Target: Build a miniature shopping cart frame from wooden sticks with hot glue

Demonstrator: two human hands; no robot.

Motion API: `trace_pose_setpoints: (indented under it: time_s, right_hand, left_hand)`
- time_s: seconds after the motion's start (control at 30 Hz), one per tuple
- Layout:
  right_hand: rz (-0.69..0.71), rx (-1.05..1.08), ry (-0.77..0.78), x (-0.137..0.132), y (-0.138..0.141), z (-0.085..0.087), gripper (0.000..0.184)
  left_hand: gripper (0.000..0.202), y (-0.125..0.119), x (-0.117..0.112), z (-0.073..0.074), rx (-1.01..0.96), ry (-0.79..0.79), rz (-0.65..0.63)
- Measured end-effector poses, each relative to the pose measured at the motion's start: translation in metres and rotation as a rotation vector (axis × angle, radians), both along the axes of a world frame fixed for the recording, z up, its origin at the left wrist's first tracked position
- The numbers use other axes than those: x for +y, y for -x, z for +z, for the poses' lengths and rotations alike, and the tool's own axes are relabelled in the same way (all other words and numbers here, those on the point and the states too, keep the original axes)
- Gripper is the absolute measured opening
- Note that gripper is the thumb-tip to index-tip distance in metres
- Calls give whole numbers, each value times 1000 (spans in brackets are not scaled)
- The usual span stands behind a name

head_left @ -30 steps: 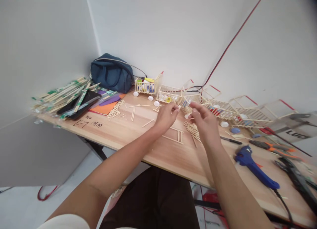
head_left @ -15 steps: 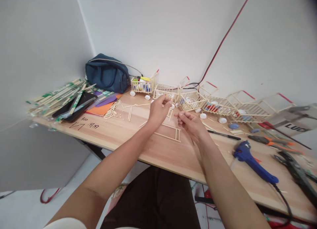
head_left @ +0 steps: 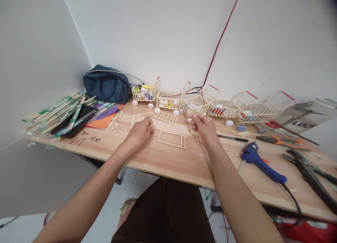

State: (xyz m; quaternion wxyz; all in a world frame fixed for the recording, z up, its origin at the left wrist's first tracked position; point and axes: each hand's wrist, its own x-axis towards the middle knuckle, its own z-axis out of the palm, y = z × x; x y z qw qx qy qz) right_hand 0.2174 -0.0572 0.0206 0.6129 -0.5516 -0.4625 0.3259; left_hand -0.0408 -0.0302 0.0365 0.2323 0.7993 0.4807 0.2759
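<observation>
A flat rectangular frame of thin wooden sticks (head_left: pixel 172 145) lies on the table between my hands, with a double stick at its right end. Behind it rests a ladder-like panel of sticks (head_left: pixel 165 117). My left hand (head_left: pixel 139 132) hovers left of the frame, its fingers curled together; anything in them is hidden. To the right, my right hand (head_left: pixel 204 126) has thumb and forefinger pinched above a pile of loose sticks (head_left: pixel 194 134). Whether something small sits in that pinch cannot be made out.
Several stick-built carts (head_left: pixel 168 97) with round wheels line the wall. At right lie a blue glue gun (head_left: pixel 263 164), orange-handled pliers (head_left: pixel 279 141) and a black pen (head_left: pixel 233 138). A blue bag (head_left: pixel 106 83), bundled chopsticks (head_left: pixel 61 109) and short cut sticks (head_left: pixel 113 122) occupy the left.
My hands have moved apart: the left has gone left and down, away from the ladder-like panel, and the right is over the stick pile. The view has shifted slightly, and the frame is now uncovered.
</observation>
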Motion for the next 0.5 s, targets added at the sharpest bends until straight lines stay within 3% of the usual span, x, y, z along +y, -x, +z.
trace_pose_setpoints:
  time_s: [0.17, 0.23, 0.3, 0.4, 0.5]
  right_hand:
    - [-31, -28, -11, -1, -1, -1, 35]
    - [-20, -36, -14, -1, -2, -1, 35]
    - [20, -15, -9, -1, -2, -1, 38]
    - [75, 106, 29, 0, 0, 0, 44]
    - [117, 237, 104, -2, 2, 4, 52]
  left_hand:
    - [14, 6, -6, 5, 271, -51, 179]
    - [16, 7, -2, 7, 292, -80, 245]
    - [14, 5, 4, 9, 196, -140, 239]
    - [9, -5, 16, 13, -92, -213, 101]
    - [13, -29, 25, 23, -374, -141, -53]
